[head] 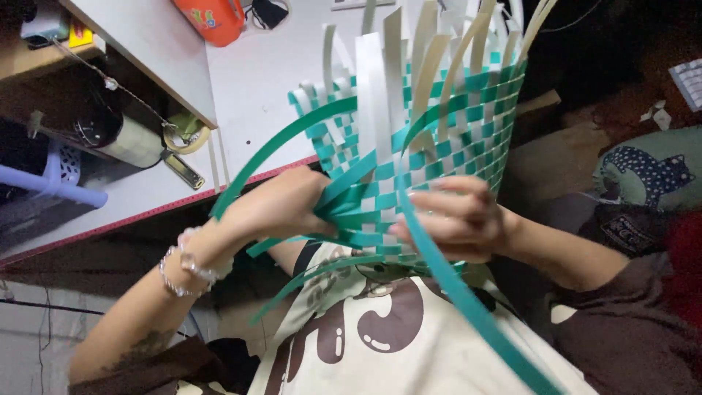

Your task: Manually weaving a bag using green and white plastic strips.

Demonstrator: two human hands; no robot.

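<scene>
A half-woven basket (446, 139) of green and white flat strips is held up in front of my chest, with loose white strips sticking up from its top. My left hand (281, 205) grips its lower left side, fingers closed around several green strips. On the lower right, my right hand (457, 219) pinches the weave, and one long green strip (468, 300) runs from under it down toward the bottom right. Another green strip (274, 146) arcs out to the left above my left hand. A beaded bracelet (186, 267) circles my left wrist.
A white table (256, 80) with a red edge lies behind the basket, carrying a roll of tape (186, 135) and an orange bag (212, 18). At the left stand a lavender plastic basket (55, 179) and a dark pot (102, 121). A patterned cushion (647, 172) lies to the right.
</scene>
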